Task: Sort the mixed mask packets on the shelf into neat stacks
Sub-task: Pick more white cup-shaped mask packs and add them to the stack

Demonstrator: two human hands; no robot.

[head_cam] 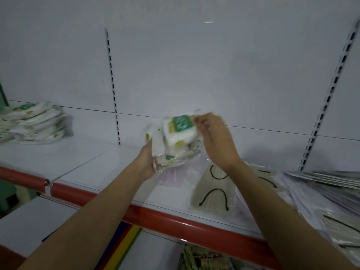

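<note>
Left hand: our left hand [149, 162] holds a bundle [175, 139] of white and green mask packets from below, fingers curled round its lower edge.
Right hand: our right hand [212, 137] pinches the top packet [180, 126] at its upper right corner.
Bundle: we hold it up above the shelf [97, 162], near the middle. It looks blurry.
Left pile: more white and green packets sit in a pile [35, 121] far to the left on the shelf, well apart from our hands.
Beige mask: a beige mask packet [213, 190] with black loops lies flat on the shelf, just under our right arm.
Right heap: a loose heap [321, 191] of clear packets spreads over the right end of the shelf.
Shelf edge: a red strip [175, 223] runs along the front.
</note>
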